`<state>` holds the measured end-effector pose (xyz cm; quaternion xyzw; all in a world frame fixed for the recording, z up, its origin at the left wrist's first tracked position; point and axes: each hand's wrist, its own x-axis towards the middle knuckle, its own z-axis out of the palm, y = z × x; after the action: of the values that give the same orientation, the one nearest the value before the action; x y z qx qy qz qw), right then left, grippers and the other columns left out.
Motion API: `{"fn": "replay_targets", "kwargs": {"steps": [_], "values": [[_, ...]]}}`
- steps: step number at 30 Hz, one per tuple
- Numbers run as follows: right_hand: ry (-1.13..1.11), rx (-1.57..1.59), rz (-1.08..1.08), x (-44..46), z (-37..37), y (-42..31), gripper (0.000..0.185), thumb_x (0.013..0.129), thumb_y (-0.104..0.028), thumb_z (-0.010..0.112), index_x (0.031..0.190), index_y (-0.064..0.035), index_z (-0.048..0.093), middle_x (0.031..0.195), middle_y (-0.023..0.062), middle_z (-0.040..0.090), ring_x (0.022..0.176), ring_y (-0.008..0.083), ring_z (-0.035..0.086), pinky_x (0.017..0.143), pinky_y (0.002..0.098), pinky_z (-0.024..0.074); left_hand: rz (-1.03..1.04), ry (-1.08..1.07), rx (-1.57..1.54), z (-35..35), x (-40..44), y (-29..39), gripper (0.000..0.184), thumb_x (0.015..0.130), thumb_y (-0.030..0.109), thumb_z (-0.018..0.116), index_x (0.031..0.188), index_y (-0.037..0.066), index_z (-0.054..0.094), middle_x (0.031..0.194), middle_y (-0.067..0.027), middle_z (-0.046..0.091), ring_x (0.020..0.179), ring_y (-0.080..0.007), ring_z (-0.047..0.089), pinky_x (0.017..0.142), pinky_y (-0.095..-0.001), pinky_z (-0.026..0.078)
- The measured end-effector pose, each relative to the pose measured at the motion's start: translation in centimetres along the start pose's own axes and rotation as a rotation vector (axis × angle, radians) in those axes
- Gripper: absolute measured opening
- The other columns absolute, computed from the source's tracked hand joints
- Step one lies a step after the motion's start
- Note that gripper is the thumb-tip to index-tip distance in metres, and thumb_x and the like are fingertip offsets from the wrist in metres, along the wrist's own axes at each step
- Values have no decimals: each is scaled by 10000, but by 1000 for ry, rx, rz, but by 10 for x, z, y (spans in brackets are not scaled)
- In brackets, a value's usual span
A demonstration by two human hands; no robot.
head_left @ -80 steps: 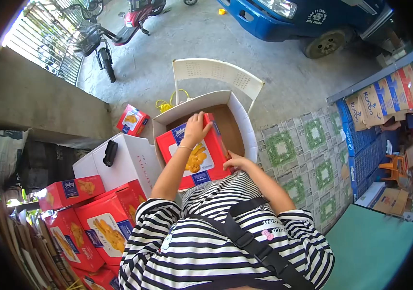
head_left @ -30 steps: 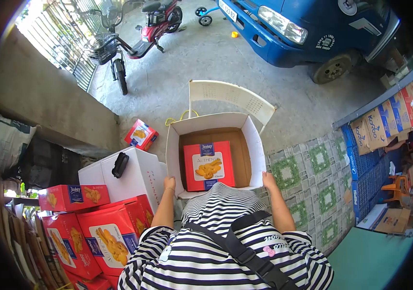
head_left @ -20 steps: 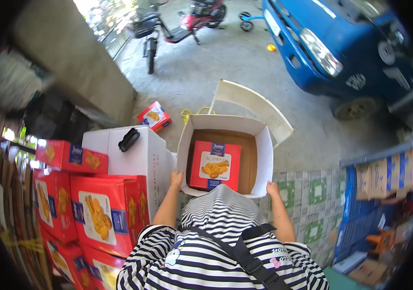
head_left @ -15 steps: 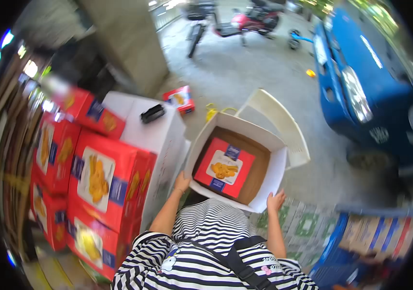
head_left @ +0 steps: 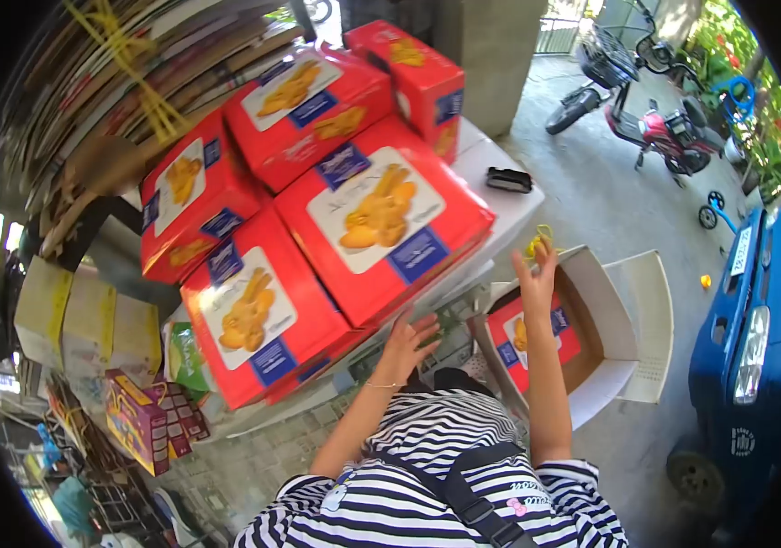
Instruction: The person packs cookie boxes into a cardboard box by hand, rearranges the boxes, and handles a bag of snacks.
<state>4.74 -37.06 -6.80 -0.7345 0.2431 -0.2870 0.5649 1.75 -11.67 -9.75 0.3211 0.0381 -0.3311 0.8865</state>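
Note:
My left hand (head_left: 405,347) is empty, its fingers spread, close to the front edge of the stacked red food boxes (head_left: 322,320). Raised over the near side of an open white carton (head_left: 608,384), my right hand (head_left: 537,272) also holds nothing, with its fingers apart. Inside the carton lies one red box (head_left: 573,345), partly hidden by my right forearm. The large red box (head_left: 427,205) nearest my hands lies flat, showing a picture of golden fried-looking food and blue labels.
A black object (head_left: 509,180) lies on the white surface under the stack. Behind the carton is a cream plastic chair (head_left: 651,320). A blue vehicle (head_left: 756,356) stands at right, a motorbike (head_left: 655,119) farther back. Tied cardboard (head_left: 171,73) fills the upper left.
Both hands have let go of the carton's sides and lifted. The view has turned left toward the stack, so the carton now appears farther right.

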Motion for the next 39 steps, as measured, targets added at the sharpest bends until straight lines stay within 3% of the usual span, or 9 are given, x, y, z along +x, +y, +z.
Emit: {"fn": "replay_targets", "kwargs": {"steps": [4,7,9,10,17,22,27,33,39], "values": [[-12,188,289,9,96,-25,888,679,-394,727,1324,-18,245,1255,179,393,1178,257,375,972,355,308,-31,53,-377,23,-14,56,778,782,511,556,1276,-30,294,1298,-189,383,1191,-290,390,989,-465,332],[-101,456,404,-8,107,-36,756,701,-370,675,1308,-238,244,1257,7,376,1114,208,399,790,489,371,-212,351,-425,19,-14,68,830,715,489,670,1218,-55,297,1226,-182,418,1150,-269,424,984,-459,335],[-133,491,478,-11,97,-37,690,725,-337,653,1286,-227,266,1240,-6,392,1107,201,406,781,486,385,-186,401,-343,21,-15,65,819,715,486,672,1212,-40,287,1227,-175,413,1125,-258,441,980,-454,338],[-120,559,500,-10,91,-40,599,740,-215,668,1231,-191,328,1102,10,501,949,171,528,776,408,433,-190,430,-358,20,-15,62,718,743,455,658,1197,1,337,1204,-148,439,1109,-246,451,964,-435,354],[-265,835,337,-13,71,-13,586,773,-145,601,1279,-175,305,1207,26,471,1081,203,488,883,399,409,58,306,-210,10,-19,19,411,826,273,572,1176,102,441,1196,-73,506,1130,-235,461,955,-407,345],[-319,996,465,-28,36,22,642,744,-116,595,1316,-110,303,1289,76,425,1173,260,432,984,421,349,-69,13,-177,-24,-32,-4,556,750,36,621,1247,124,389,1228,-38,475,1135,-180,457,938,-359,376],[-189,1224,422,-74,15,88,753,597,-63,599,1301,-54,334,1251,90,472,1180,260,426,1020,397,310,-84,81,68,-58,-45,-18,787,638,-67,668,1311,100,296,1281,-41,423,1203,-184,383,1002,-341,318],[-273,1525,552,-119,-67,120,728,647,-269,659,1278,-45,372,1235,124,486,1124,318,465,966,459,358,-174,53,440,-52,-47,-13,889,520,-106,730,1287,50,308,1238,-95,458,1149,-210,444,990,-357,340],[10,1392,588,-190,-156,155,759,687,-382,705,1298,-106,351,1278,98,446,1161,272,439,958,493,358,-388,-100,444,3,7,-43,681,635,61,668,1244,27,365,1170,-90,510,1081,-202,491,927,-335,386]]}}
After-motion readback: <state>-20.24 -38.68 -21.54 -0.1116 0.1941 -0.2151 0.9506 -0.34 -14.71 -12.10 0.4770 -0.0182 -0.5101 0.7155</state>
